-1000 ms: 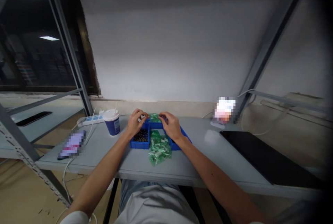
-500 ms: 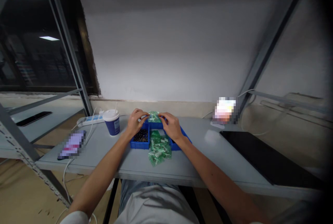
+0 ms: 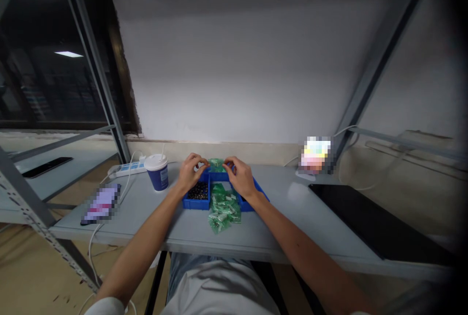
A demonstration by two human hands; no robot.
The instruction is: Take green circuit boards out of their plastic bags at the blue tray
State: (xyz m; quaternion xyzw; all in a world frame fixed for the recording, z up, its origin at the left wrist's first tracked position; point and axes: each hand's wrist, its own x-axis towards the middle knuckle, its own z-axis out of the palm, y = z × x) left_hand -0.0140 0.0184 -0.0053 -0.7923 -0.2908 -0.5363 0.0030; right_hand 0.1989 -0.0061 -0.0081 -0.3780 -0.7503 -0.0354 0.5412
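A small green plastic bag point(image 3: 216, 165) is stretched between my hands above the far blue bin. My left hand point(image 3: 191, 170) pinches its left edge, and my right hand point(image 3: 239, 174) pinches the right edge. Under my left hand, a blue bin point(image 3: 196, 204) holds many small dark and brass-coloured parts. Several green bags with small pieces inside point(image 3: 224, 207) lie heaped between the bins, spilling toward the table's front. Another blue bin point(image 3: 248, 206) is partly hidden beneath my right hand and wrist.
A blue cup with a white lid point(image 3: 158, 172) stands left, near a power strip point(image 3: 127, 169) and cables. A phone point(image 3: 101, 204) lies farther left. On the right are a black flat panel point(image 3: 373, 220) and a lit screen point(image 3: 316, 155) at the back.
Both hands stay almost in place at the green bag. The fingers of my right hand have shifted slightly, and the bag looks a little flatter.
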